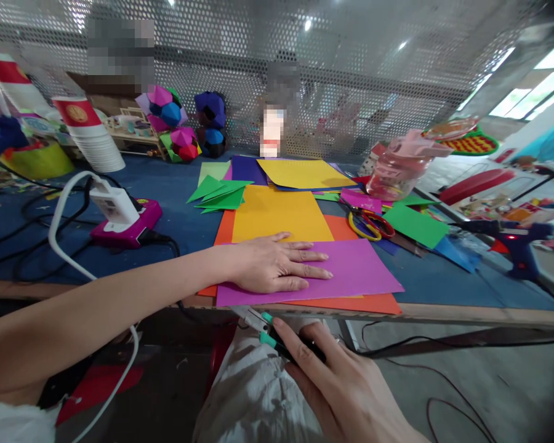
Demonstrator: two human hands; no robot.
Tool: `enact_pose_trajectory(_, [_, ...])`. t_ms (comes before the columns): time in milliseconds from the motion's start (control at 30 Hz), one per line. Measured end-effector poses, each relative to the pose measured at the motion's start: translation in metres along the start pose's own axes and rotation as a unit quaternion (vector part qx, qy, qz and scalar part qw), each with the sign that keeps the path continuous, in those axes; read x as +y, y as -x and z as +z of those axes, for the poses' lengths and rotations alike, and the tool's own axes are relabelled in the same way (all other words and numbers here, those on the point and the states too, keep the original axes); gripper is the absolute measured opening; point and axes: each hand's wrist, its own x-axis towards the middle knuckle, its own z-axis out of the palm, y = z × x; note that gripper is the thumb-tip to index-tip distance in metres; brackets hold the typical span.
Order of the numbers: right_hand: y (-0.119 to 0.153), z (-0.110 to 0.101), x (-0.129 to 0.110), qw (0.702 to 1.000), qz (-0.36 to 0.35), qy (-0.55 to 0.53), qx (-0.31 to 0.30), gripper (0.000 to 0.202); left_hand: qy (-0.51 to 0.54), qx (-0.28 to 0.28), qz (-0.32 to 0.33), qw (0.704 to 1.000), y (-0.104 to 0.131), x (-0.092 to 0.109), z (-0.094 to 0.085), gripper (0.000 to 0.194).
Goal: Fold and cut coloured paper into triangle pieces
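At the near edge of a blue-topped counter (443,284), a purple sheet (351,267) lies over orange paper (369,303) and amber paper (281,212), beneath a left hand (272,261) laid flat, fingers spread, grasping nothing. Just beside the purple sheet's near edge, the right hand (351,381) grips a green-and-black utility knife (266,339); whether blade and paper touch cannot be told. Good handling here likely means firm, even pressure from the left palm, with fingertips well clear of the blade. Beyond the purple sheet sit green pieces (221,197) and a yellow sheet (307,173); to its right, scissors (372,229) and, farther off, a glue gun (519,240) showing a red light. Left of it are a magenta power strip (129,234) and stacked paper cups (90,136). A perforated metal screen (341,123) rises well beyond it, with bright windows (535,86) far to its right.
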Motion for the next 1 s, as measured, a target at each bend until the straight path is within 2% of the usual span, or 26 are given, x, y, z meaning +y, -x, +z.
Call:
enact_pose_trajectory(500, [-0.0049,0.0030,-0.0018,1.000,-0.001,-0.011,-0.001,0.047,-0.008,0.015,0.010,1.000,-0.0001,-0.0027,0.0030,0.049])
enact_pose_trajectory(1000, [-0.0090,0.0039,-0.0013,1.000,0.001,-0.004,0.000,0.047,0.001,0.001,0.005,1.000,-0.0006,-0.0021,0.0003,0.049])
